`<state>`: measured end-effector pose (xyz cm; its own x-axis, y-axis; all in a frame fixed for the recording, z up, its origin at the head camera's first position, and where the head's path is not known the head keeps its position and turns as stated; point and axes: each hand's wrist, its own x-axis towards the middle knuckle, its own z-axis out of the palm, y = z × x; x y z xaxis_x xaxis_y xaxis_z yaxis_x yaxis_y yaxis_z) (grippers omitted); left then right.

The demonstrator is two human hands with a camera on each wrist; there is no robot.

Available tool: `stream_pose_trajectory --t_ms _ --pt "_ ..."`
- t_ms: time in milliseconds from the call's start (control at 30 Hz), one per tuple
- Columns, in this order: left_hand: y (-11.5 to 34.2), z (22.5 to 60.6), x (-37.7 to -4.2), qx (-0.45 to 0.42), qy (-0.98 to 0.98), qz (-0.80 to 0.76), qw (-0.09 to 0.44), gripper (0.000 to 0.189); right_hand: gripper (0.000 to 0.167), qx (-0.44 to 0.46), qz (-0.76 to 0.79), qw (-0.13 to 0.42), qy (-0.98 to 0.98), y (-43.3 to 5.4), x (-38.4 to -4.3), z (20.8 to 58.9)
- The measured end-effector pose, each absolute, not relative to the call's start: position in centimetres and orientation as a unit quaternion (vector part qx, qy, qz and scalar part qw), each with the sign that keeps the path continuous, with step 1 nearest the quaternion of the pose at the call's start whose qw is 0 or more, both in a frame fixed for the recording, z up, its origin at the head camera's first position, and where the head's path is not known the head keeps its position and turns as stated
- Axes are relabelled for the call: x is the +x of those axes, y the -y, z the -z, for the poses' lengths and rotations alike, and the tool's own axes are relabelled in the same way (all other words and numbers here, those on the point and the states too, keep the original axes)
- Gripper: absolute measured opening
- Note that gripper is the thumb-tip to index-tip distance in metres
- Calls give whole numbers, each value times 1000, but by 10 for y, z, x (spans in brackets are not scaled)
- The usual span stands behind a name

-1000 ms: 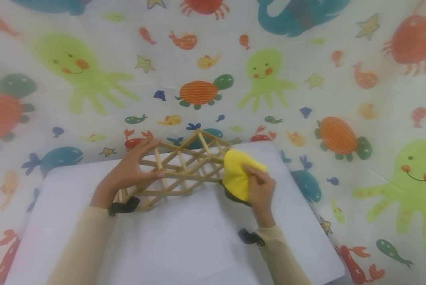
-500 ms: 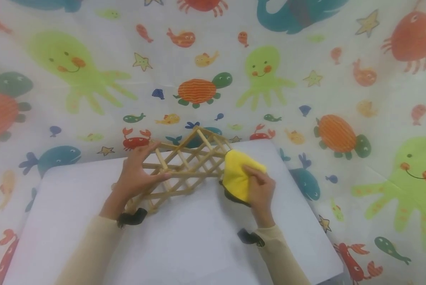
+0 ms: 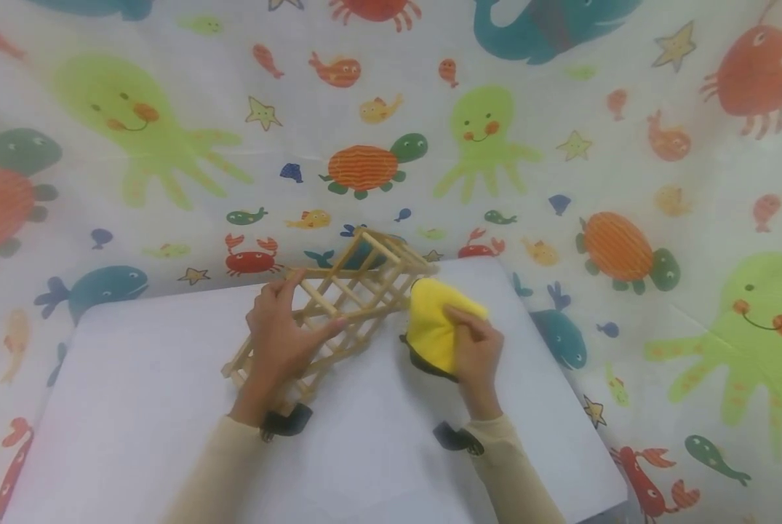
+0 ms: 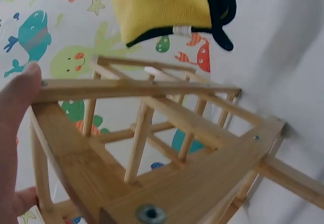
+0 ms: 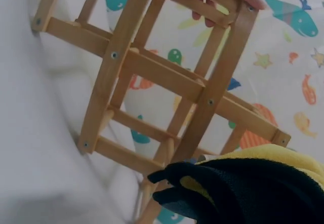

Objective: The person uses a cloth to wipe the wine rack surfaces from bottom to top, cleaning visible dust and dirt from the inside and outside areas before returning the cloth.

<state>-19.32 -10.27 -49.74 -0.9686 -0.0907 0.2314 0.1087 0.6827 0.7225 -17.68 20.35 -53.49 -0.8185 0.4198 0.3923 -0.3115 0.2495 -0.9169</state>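
A wooden lattice rack (image 3: 371, 313) of crossed slats and round dowels, joined by metal pins, stands at an angle on the white table. My left hand (image 3: 279, 338) grips its left part, thumb on the near side and fingers over the top; the left wrist view shows the thumb side against a slat (image 4: 202, 168). In my right hand (image 3: 477, 349) is a yellow cloth (image 3: 433, 320) with dark edging, pinched between thumb and fingers. The cloth hangs close to the rack's right end; whether they touch is unclear. Its dark underside (image 5: 238, 188) shows in the right wrist view.
The white tabletop (image 3: 377, 466) extends around the rack, its right edge running down beside my right arm. Behind it hangs a curtain (image 3: 391, 94) printed with sea animals. Dark straps (image 3: 289, 420) sit on both wrists.
My left hand has moved right and nearer to me, turning the rack so its left end swings toward me. The right hand with the cloth has hardly moved.
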Motion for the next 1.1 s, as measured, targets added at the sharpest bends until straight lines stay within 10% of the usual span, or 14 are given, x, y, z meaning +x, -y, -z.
stream_pose_trajectory --t_ms 600,1100 --pt "33 507 -186 67 897 386 206 107 27 -39 -635 300 711 -198 -181 536" --pt "167 539 -183 -89 841 530 65 43 29 99 -656 272 698 -177 -177 522"
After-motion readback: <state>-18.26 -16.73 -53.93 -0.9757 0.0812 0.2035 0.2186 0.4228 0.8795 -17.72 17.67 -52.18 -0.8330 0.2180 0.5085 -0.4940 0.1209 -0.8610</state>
